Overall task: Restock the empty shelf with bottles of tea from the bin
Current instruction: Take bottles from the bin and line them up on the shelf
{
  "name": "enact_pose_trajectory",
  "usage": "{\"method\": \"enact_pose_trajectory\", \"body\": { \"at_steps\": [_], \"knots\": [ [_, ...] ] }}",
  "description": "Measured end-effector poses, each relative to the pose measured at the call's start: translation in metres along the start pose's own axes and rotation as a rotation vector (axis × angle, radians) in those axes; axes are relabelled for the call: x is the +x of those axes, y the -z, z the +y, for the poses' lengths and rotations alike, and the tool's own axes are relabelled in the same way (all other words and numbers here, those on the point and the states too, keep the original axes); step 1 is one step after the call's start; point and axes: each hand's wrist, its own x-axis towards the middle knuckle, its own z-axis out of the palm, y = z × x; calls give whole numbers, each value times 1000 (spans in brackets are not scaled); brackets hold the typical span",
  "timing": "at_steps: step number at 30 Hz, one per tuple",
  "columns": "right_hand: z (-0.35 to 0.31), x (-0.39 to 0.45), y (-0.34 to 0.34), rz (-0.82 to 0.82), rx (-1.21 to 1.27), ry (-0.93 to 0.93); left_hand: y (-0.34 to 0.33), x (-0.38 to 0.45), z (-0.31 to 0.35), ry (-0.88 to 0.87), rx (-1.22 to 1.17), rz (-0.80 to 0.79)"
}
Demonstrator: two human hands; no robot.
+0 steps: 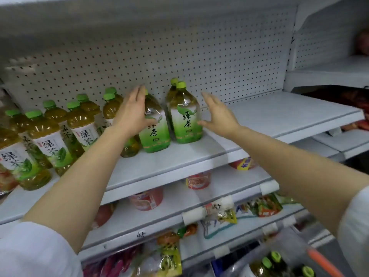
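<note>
Bare shelf (279, 116) is seen at centre right of the frame, open up to the pegboard wall (219, 62). The left and centre are blocked by upright tea bottles (186, 116), packed in rows. Overhead room is limited by the shelf above (139, 19)

Amber-green tea fills the clear plastic bottles (186, 114), each topped with a bright green cap (181, 85) and wrapped in a label fading white to leaf green with dark brush characters. Behind them runs a pale grey metal pegboard back panel (179, 56) dotted with small dark holes, above a plain pale grey metal shelf (279, 116). Below sit red-labelled jars (146, 198), and white sleeves (30, 250) frame the view.
</note>
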Motion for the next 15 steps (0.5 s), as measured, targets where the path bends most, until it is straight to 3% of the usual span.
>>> {"method": "enact_pose_trajectory", "body": {
  "at_steps": [9,15],
  "knots": [
    [20,-38,83,149,-158,87,30,-58,59,-34,64,208],
    [61,-96,115,142,-196,143,22,-109,133,-88,44,205]
  ]
}}
